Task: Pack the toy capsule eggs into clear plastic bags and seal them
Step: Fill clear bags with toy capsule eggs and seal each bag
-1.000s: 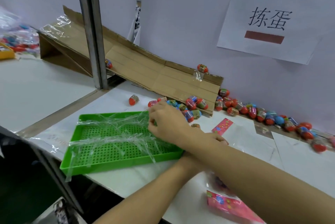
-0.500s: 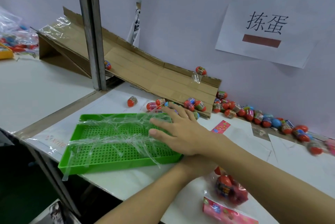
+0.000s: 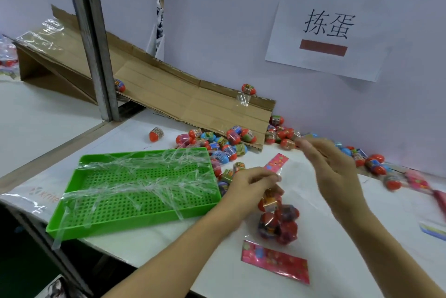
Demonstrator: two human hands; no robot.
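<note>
while both hands work above the white surface (image 3: 149, 249), this is how things lie:
left hand (image 3: 248, 188): fingers curled, pinching the neck of the clear plastic bag (image 3: 277, 219) just beside the tray's right end.
right hand (image 3: 335, 172): raised above the surface, fingertips pinched on a thin clear strip; blurred, so the strip is hard to make out.
bag: holds several red toy capsule eggs, resting on the surface between the forearms, its pink header card (image 3: 275, 264) lying flat at the near end.
loose eggs (image 3: 224, 143): heaped at the foot of the cardboard ramp (image 3: 169, 90) and strung along the back wall.
green tray (image 3: 135, 191): left of the hands, strewn with clear strips.
paper sign (image 3: 325, 27): taped to the wall.
</note>
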